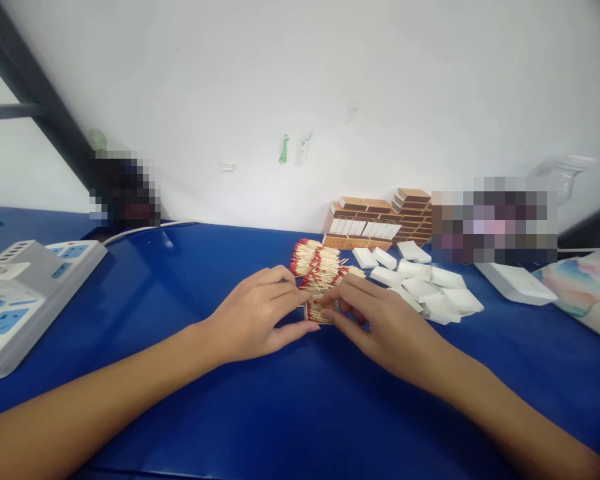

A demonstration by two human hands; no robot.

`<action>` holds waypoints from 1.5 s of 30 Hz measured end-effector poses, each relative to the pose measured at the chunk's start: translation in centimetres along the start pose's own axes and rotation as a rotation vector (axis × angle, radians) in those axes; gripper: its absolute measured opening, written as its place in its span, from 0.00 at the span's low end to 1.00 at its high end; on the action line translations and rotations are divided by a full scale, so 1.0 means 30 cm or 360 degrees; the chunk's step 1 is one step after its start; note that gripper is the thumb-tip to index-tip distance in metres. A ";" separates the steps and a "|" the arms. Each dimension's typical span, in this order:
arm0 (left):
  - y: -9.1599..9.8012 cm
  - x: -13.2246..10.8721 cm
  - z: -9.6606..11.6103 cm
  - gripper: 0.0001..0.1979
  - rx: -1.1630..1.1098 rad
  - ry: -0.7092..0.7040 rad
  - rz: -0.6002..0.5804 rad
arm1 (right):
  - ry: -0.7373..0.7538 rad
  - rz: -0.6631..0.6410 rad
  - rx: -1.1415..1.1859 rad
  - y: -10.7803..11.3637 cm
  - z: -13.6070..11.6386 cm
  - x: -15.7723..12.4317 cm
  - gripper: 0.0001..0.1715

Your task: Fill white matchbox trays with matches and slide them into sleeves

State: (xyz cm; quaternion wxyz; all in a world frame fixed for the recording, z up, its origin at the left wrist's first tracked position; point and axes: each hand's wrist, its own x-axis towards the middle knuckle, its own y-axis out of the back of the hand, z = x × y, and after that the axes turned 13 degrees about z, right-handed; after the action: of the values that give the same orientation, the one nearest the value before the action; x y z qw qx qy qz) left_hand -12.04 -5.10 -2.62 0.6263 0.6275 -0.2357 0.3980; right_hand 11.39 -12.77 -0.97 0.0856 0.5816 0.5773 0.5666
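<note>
The left hand's thumb and forefinger are drawn narrow, holding the left end of a small tray between them. The tray lies on the blue table, between the two hands, with red-headed matches inside. The right hand's fingers curl in over the tray's right part; whether they pinch a match, I cannot fairly tell, as they cover it. Just beyond lies a heap of loose matches. Right of it, white trays are scattered, and behind these brown matchboxes are stacked near the wall.
</note>
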 end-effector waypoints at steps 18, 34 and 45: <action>-0.001 0.001 0.004 0.15 -0.0018 0.0016 -0.0025 | -0.0024 -0.0161 0.0006 0.002 0.005 -0.004 0.04; -0.002 0.000 0.002 0.16 -0.0014 0.0025 -0.0033 | 0.0038 -0.0089 -0.0055 0.002 0.003 -0.001 0.06; -0.006 -0.006 -0.003 0.17 -0.0002 0.0077 0.0006 | -0.0048 -0.0071 0.0076 0.005 0.001 0.001 0.06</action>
State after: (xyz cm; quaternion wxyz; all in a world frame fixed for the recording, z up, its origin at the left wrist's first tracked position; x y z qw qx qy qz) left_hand -12.01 -5.03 -2.89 0.6315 0.6169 -0.2219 0.4142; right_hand 11.49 -12.79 -0.84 0.0929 0.5791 0.6022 0.5417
